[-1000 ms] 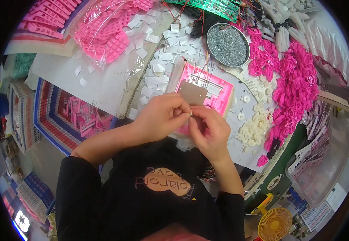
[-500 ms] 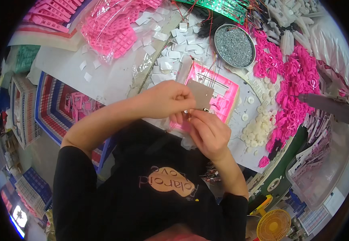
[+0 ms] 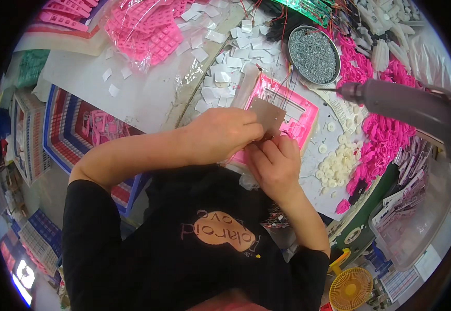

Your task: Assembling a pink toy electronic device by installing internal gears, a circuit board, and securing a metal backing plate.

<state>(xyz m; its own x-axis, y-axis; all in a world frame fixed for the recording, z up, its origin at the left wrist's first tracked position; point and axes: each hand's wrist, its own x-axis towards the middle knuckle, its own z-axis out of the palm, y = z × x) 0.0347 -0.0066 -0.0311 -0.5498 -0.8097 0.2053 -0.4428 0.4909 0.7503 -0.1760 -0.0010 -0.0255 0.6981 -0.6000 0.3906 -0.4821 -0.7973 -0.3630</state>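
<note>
A flat brown board (image 3: pixel 268 115), seemingly a circuit board with thin wires, lies tilted over an open pink plastic casing (image 3: pixel 304 122). My left hand (image 3: pixel 236 130) is closed, its fingertips pinching the board's near left edge. Close beside it, my right hand (image 3: pixel 275 168) is also closed, thumb and fingers pressed together at the board's near edge. What sits between the right fingertips is hidden. Dark and red wires rise from the casing past the board's far side.
A grey electric screwdriver (image 3: pixel 391 98) reaches in from the right, its bit toward the casing. Behind stands a round dish of small screws (image 3: pixel 314 55). White round pieces (image 3: pixel 337 165), pink loops (image 3: pixel 386 132) and white squares (image 3: pixel 220 78) lie around.
The screwdriver has swung left and farther back, nearer the casing. My hands have closed in on the board's near edge, and the board has turned slightly. The whole view has shifted a little.
</note>
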